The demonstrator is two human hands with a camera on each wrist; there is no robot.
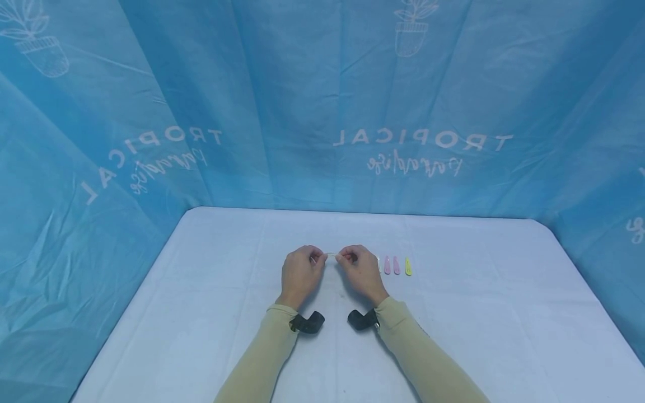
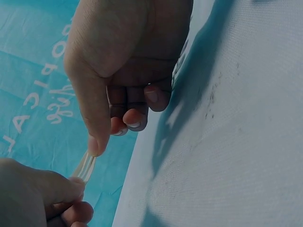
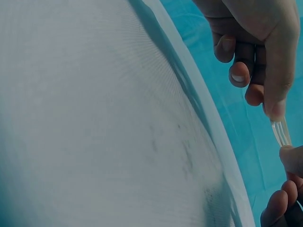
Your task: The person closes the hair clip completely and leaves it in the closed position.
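Observation:
Between the two hands, just above the table, is a small cream-coloured snap hair clip. My left hand pinches one end with thumb and fingertips. Its other end is pinched by my right hand. Both wrist views show the thin bars of the hair clip stretched across the short gap between the thumbs, while the fingertips cover its ends. To the right of the right hand lie two pink hair clips and a yellow hair clip. A white clip is partly hidden behind that hand.
A white cloth covers the table. Blue printed curtains hang behind it and at both sides. Each wrist carries a black camera mount over a pale sleeve.

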